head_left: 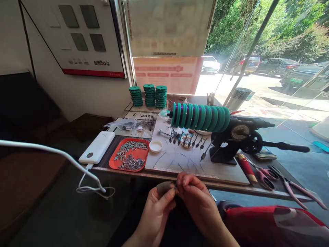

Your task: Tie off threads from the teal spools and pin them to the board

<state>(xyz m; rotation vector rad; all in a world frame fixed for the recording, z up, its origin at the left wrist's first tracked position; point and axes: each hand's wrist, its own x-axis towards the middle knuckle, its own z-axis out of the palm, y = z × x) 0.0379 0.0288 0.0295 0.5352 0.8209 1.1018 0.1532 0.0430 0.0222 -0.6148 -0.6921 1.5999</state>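
Close together in front of the table's near edge, both hands pinch at one spot. My left hand point(160, 204) has a grey sleeve on one finger and is closed, thumb against fingertip, on something tiny with a bluish glint. My right hand point(196, 195) is closed too, its fingertips touching the same spot; what they hold is hidden. Beyond them, the hand-cranked winder point(230, 139) carries a row of green spools point(200, 117) on its shaft. Several dark weighted hooks point(189, 142) hang or lie below the spools. Short thread pieces point(187, 159) lie on the pale board point(164, 163).
A red tray point(112, 163) holds small metal parts, beside a white lid point(155, 146). A white power bank point(97, 147) with a cable sits left. Scissors point(266, 176) and pliers point(293, 187) lie right. Green spool stacks point(149, 96) stand behind. A red bag point(272, 223) is lower right.
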